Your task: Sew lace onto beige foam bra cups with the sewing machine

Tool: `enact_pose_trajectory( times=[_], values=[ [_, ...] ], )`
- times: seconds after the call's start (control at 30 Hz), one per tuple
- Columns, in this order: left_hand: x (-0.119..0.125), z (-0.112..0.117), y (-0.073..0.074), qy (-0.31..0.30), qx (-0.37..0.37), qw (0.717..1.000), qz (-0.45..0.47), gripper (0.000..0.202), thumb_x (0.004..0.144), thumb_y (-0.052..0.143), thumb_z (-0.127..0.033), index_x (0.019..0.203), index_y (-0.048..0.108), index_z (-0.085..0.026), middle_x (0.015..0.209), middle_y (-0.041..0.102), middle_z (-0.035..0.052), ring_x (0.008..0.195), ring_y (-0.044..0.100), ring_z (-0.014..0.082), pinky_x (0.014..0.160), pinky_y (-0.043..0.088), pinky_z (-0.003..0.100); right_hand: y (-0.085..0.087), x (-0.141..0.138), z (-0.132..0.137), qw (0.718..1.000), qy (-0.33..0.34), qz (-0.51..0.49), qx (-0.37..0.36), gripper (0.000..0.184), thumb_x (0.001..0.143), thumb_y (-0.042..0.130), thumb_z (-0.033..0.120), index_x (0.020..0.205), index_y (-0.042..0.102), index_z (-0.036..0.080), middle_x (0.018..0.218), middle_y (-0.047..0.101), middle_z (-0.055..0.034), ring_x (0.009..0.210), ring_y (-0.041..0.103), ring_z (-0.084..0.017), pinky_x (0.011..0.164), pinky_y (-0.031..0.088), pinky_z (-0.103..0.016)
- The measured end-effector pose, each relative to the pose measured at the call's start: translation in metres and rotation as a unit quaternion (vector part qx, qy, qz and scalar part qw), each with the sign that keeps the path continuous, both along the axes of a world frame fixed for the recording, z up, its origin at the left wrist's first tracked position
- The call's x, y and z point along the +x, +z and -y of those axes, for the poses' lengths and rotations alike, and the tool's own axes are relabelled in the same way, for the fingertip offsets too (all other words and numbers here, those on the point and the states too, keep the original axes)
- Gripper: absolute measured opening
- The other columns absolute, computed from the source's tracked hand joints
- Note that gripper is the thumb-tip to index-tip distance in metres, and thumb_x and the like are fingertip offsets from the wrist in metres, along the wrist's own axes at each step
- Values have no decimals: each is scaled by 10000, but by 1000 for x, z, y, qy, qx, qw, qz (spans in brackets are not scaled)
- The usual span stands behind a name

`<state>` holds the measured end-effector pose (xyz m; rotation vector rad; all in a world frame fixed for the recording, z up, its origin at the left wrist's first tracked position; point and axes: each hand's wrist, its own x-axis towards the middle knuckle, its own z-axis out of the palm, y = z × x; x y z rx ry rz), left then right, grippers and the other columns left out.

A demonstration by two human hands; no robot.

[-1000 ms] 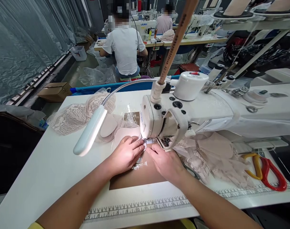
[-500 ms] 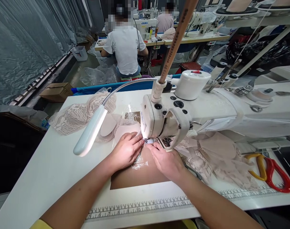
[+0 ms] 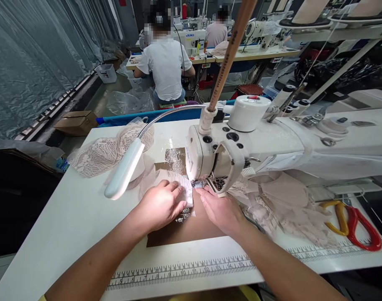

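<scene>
My left hand (image 3: 162,205) lies on a pale sheer fabric piece (image 3: 188,193), its fingers bent over it and the thumb apart. That piece runs under the head of a white sewing machine (image 3: 198,156), up to the metal presser foot (image 3: 198,184). My right hand (image 3: 220,211) rests on the brown sheet (image 3: 191,234) just right of the foot, fingers stretched towards it; nothing shows in them. Under the lamp lies a pale cup piece (image 3: 140,167), partly hidden. A lace bra cup (image 3: 98,156) sits at the far left.
A bendable lamp (image 3: 124,169) reaches over the left side. More lace pieces (image 3: 285,196) lie right of the machine, beside red-handled scissors (image 3: 363,230) and a yellow handle (image 3: 338,215). A printed ruler (image 3: 178,274) runs along the front edge. Another person (image 3: 165,69) sits ahead.
My left hand has drawn back slightly left of the foot, and its fingers have parted. More of the pale fabric now shows beside the needle area. My right hand has shifted slightly.
</scene>
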<state>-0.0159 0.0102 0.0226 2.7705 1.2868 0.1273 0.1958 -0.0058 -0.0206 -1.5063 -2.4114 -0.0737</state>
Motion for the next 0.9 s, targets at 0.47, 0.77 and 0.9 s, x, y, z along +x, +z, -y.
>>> enact_pose_trajectory(
  times=[0.47, 0.77, 0.9],
  values=[
    [16, 8, -18, -63, -4, 995, 71, 293, 949, 435, -278, 1125, 613, -128, 1228, 595, 123, 1023, 549, 252, 856, 502, 393, -2, 5, 1, 996, 82, -38, -3, 316, 867, 477, 132, 1090, 685, 215, 887, 662, -37, 662, 547, -140, 547, 359, -252],
    [4, 3, -7, -81, -69, 993, 58, 494, 841, 551, -291, 1302, 501, -121, 1348, 516, 146, 1134, 505, 298, 924, 479, 432, -1, 2, 1, 998, 67, -13, 2, 350, 866, 468, 131, 1137, 677, 205, 904, 662, -57, 635, 539, -149, 529, 362, -265],
    [-4, 16, 2, -107, -99, 989, 40, 623, 700, 549, -71, 1315, 469, -130, 1314, 516, 161, 1140, 510, 284, 921, 480, 385, 3, 0, 1, 998, 56, -20, -13, 359, 871, 447, 110, 1133, 672, 208, 903, 676, -54, 660, 570, -152, 559, 397, -255]
  ],
)
